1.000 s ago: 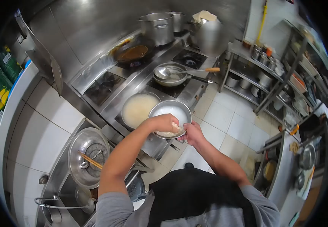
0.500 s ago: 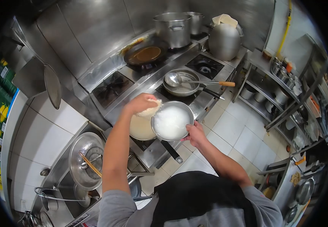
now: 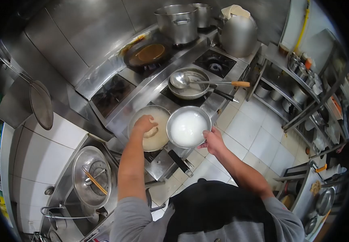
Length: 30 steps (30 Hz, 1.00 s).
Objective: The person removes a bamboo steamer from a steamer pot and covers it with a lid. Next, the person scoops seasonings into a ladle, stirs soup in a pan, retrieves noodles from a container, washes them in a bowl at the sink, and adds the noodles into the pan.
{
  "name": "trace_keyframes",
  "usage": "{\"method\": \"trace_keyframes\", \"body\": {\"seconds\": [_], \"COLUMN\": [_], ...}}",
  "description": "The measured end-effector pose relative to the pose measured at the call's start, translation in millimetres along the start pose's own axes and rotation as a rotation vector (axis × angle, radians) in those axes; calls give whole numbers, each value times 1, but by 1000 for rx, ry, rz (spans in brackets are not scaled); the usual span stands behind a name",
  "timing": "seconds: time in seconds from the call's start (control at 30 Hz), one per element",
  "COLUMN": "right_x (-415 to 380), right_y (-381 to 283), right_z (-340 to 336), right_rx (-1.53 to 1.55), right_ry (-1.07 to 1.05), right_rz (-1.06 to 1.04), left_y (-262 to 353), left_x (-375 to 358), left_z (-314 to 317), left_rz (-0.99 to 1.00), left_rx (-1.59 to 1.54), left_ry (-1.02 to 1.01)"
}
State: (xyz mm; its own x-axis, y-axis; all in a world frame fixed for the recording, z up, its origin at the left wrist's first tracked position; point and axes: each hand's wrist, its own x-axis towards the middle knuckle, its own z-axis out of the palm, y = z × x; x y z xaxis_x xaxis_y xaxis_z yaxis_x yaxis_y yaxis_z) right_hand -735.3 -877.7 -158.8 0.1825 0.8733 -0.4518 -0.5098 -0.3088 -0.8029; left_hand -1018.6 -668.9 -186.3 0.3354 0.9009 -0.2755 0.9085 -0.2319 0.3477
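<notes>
My left hand (image 3: 144,124) is low over a pan (image 3: 163,145) on the front burner, its fingers curled round a pale, soft lump (image 3: 152,132). What the lump is made of cannot be made out. Cloudy cream-coloured liquid fills that pan, and its black handle (image 3: 178,161) points towards me. Beside it, my right hand (image 3: 212,141) grips the rim of a metal bowl (image 3: 210,121), thumb on top. White, milky liquid (image 3: 187,128) with some froth lies in the bowl, which is held roughly level.
Behind the bowl, a second pan (image 3: 188,96) carries a wooden-handled ladle (image 3: 180,80). A dark wok (image 3: 134,60) and large pots (image 3: 176,30) stand further back. At left, a metal basin (image 3: 79,177) holds chopsticks (image 3: 94,180). Shelves (image 3: 287,86) with containers are at right.
My left hand has gone down from above the bowl's edge to the pan with the lump. The bowl has moved slightly right, away from over the pan, in my right hand.
</notes>
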Motion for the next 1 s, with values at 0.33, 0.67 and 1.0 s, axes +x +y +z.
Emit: {"method": "trace_keyframes", "body": {"seconds": [0.33, 0.67, 1.0], "right_x": [0, 0, 4], "right_y": [2, 10, 19], "right_z": [13, 21, 24], "right_rx": [26, 71, 88], "right_ry": [-72, -103, -79], "right_rz": [-5, 16, 26], "left_y": [145, 165, 150], "left_x": [-69, -86, -100], "left_z": [-27, 19, 18], "left_rz": [830, 481, 427], "left_rx": [48, 263, 110], "left_ry": [428, -56, -394]}}
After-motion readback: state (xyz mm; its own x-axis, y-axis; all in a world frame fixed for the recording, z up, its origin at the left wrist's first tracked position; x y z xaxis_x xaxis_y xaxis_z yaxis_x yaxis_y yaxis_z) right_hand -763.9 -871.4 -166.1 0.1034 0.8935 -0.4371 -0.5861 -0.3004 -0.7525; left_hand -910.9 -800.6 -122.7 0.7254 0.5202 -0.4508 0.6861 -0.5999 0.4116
